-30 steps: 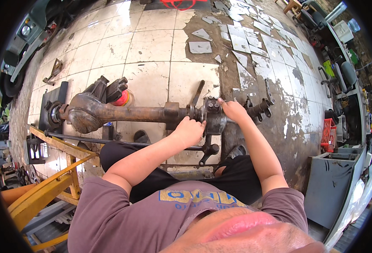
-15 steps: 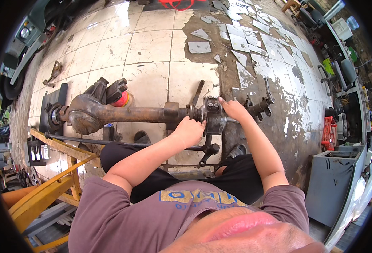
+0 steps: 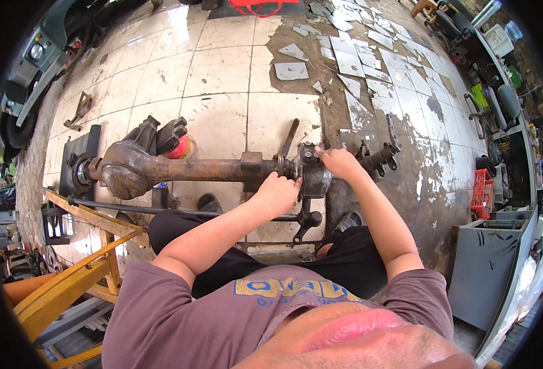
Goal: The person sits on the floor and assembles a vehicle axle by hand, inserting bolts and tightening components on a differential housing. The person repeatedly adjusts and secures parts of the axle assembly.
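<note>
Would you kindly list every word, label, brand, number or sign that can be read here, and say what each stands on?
Large block lettering, blue and gold, upside down: on the front of the mauve shirt; I won't copy its wording.
Smaller blue lettering, also upside down: same shirt, below the block in this picture; likewise not copied.
Rusty axle under the hands: no writing can be made out.

Vehicle workshop: bare axle [image 3: 204, 170], parked vehicle [image 3: 36, 54]
</note>
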`<state>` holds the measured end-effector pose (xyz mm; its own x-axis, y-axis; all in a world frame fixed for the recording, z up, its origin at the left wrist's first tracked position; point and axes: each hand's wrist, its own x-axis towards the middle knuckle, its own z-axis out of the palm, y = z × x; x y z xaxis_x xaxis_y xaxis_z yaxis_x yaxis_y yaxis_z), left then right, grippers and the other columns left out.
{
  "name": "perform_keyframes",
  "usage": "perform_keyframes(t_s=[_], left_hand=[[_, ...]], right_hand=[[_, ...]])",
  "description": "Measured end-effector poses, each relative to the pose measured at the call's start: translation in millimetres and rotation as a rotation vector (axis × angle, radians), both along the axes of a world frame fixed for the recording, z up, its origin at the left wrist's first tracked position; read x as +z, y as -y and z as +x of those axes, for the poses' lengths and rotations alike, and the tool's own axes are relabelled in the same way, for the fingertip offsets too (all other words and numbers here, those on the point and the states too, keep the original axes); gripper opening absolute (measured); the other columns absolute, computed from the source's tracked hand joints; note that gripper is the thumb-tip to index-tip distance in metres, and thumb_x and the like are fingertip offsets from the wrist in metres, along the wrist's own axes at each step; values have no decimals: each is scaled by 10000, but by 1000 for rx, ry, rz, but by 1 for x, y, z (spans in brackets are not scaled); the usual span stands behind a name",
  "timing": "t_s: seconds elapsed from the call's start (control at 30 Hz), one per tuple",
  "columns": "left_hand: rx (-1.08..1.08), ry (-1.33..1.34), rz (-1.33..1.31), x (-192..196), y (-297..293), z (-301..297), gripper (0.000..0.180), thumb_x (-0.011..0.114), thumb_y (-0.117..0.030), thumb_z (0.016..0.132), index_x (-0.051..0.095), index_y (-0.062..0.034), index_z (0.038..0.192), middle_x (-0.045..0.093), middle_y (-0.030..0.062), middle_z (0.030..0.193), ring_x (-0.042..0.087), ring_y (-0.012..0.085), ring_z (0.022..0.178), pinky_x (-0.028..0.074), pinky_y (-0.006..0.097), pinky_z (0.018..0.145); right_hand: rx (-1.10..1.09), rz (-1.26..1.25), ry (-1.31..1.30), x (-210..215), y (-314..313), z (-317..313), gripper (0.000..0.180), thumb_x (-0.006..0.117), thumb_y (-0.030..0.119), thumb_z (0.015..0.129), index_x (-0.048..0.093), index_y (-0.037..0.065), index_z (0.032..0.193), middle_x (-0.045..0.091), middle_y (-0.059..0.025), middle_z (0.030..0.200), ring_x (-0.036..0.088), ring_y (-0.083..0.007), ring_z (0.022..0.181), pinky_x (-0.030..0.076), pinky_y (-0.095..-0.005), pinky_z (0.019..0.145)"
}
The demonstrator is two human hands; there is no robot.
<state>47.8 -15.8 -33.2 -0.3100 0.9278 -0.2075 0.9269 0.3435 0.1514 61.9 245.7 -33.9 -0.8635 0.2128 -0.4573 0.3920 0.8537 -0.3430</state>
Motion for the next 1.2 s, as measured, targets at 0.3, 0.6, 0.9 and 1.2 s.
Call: perform_keyframes(t_s=[0.3,0.6,0.9,1.2], left_hand=[[5,7,-23,2,-4,4,583,650,-248,963,602,-14,1496,757,60,1025,715,242,977,496,425,889],[-63,30,-9,25,-2,-21,498,761,-363,917,716,-148,1364,773,33,1090,723,231,1068,499,423,977],[-41,-70,327,94,25,-32,412,720,-350,979,718,-143,1335,762,29,1177,706,226,1140,445,507,1166],[-9,-145,455,138,46,-52,406,798,-272,928,723,-152,1308,759,44,1180,707,235,1104,457,501,1174]], right_hand=[[-15,-14,-84,-7,-8,-1,846,418,671,1073,773,-85,935,729,-352,987,698,-527,1051,538,-551,971],[51,2,-174,-13,-13,-2,480,634,453,1015,786,-2,993,748,-279,1014,704,-487,1028,555,-547,951],[106,-51,-235,-8,-16,13,368,825,356,853,809,80,1096,766,-224,1036,736,-418,1019,577,-493,933],[193,281,-244,42,2,14,192,676,34,792,803,48,935,771,-199,986,749,-408,972,610,-490,868]])
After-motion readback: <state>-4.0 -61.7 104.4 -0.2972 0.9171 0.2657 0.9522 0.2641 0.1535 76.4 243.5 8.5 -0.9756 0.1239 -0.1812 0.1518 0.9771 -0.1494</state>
